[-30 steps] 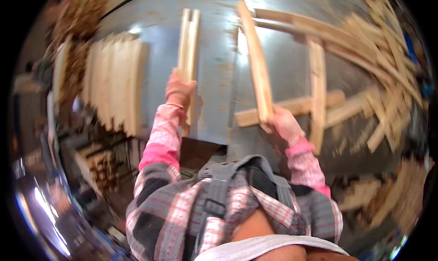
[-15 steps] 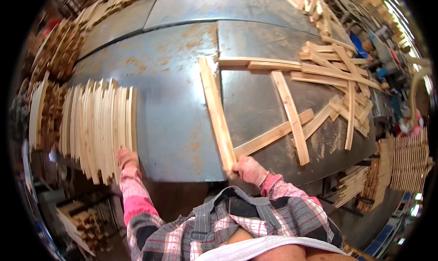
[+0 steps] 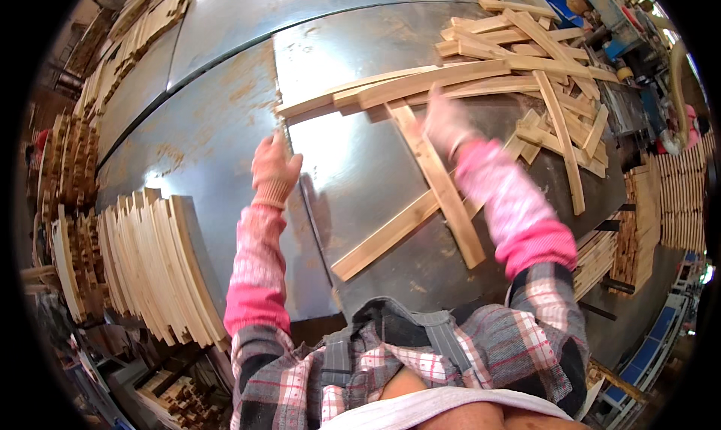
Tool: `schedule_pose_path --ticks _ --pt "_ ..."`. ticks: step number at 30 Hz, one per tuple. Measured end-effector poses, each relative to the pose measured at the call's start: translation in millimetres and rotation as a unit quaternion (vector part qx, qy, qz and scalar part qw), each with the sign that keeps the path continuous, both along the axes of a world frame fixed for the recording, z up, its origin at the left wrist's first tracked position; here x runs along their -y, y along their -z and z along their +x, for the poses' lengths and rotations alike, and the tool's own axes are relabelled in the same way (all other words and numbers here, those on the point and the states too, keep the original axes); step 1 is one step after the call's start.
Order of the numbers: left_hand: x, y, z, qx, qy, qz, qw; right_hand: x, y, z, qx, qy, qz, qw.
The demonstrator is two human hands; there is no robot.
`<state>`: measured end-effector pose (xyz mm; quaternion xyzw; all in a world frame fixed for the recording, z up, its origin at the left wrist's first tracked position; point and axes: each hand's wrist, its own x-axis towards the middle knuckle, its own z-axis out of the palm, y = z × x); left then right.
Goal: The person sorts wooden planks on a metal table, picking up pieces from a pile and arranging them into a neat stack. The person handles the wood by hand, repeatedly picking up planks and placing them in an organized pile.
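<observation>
My left hand is over the middle of the metal table, fingers stretched forward and thumb out to the side. It holds nothing and is near the end of a long wooden strip. Farther right, my right hand is smeared by motion. It hangs over the upper end of a slanting wooden strip, just short of a crosswise strip; whether it touches either cannot be told. Another strip lies diagonally below the slanting one.
A neat row of upright-lying strips is at the table's left edge. At the far right is a loose pile of strips, with blue machinery behind it. More stacked wood stands off the right side.
My left hand has left the row of strips and moved right and forward. My right hand has let go of its strip, which no longer lies along the table seam, and moved forward. The view has turned.
</observation>
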<state>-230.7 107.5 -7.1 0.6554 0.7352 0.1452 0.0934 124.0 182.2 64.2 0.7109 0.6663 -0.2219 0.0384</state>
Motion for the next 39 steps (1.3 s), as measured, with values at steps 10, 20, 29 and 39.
schedule_pose_path --ticks 10,20,29,39 --pt "-201.3 -2.7 180.4 -0.024 0.205 -0.209 0.956 70.9 75.7 67.2 -0.015 0.002 -0.169 0.985" --pt "-94.6 -7.2 199.8 0.083 0.082 -0.279 0.953 132.4 69.7 174.2 -0.469 0.278 -0.06 0.836" --pt "80.6 48.8 132.2 0.519 -0.102 -0.356 0.77 57.5 84.1 71.7 -0.242 0.274 0.077 0.928" --pt "194.5 19.5 4.4 0.609 -0.231 -0.183 0.736 80.1 112.0 -43.1 -0.042 0.289 0.047 0.955"
